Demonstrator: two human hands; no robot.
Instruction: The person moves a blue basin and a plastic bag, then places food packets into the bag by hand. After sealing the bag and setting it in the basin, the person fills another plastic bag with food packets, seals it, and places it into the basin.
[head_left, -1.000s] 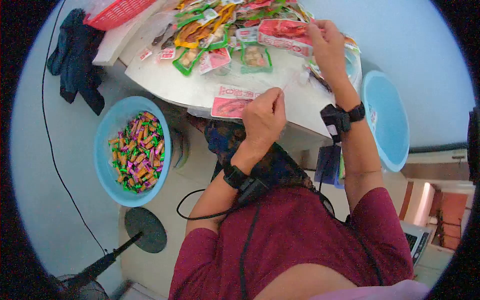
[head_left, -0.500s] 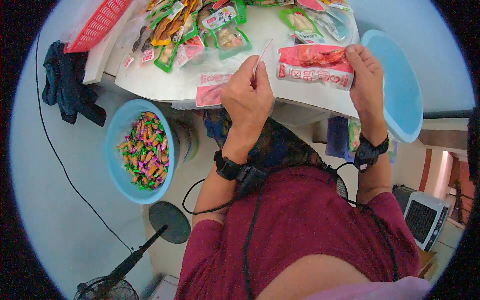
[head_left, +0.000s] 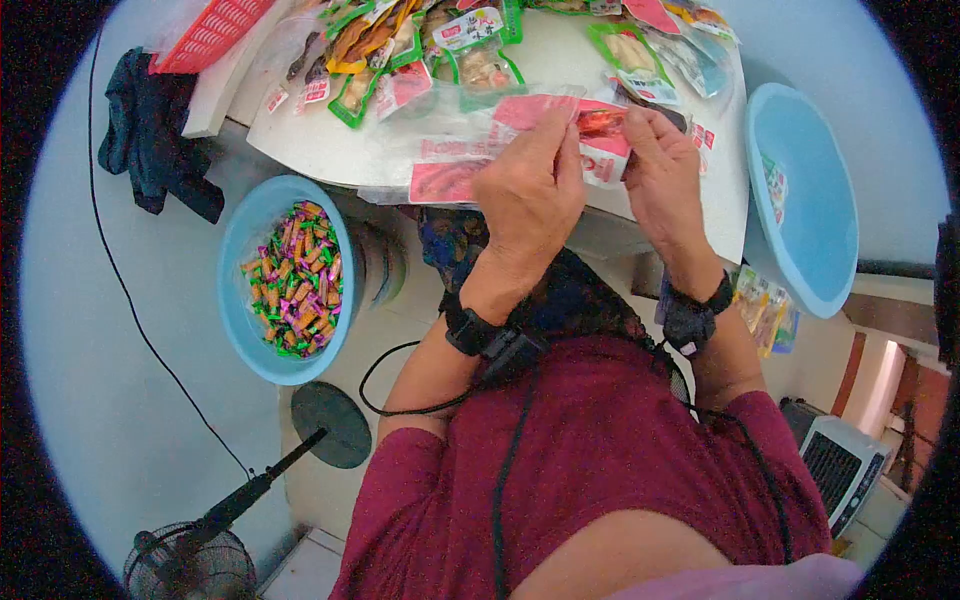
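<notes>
Over the table's near edge, my left hand (head_left: 535, 185) pinches a clear bag with pink print (head_left: 515, 110) between thumb and fingers. My right hand (head_left: 660, 185), close beside it, is closed on a red-and-white food packet (head_left: 605, 155) with a red patch at its top. The packet and the bag overlap between the two hands. Below my left hand lie flat bags with pink print (head_left: 445, 182) at the table edge. Sealed food packets with green edges (head_left: 485, 70) are heaped beyond my hands, and another green-edged packet (head_left: 632, 55) lies farther right.
On the left stands a blue basin (head_left: 232, 300) holding many small wrapped snacks. Another blue basin (head_left: 825, 220) is at the table's right side. A red basket (head_left: 215, 35) sits at the upper left. A fan (head_left: 190, 560) and an air cooler (head_left: 845, 460) stand on the floor.
My right hand has moved left with the packet, up to my left hand. My left hand has shifted slightly right, and the bag and packet now overlap.
</notes>
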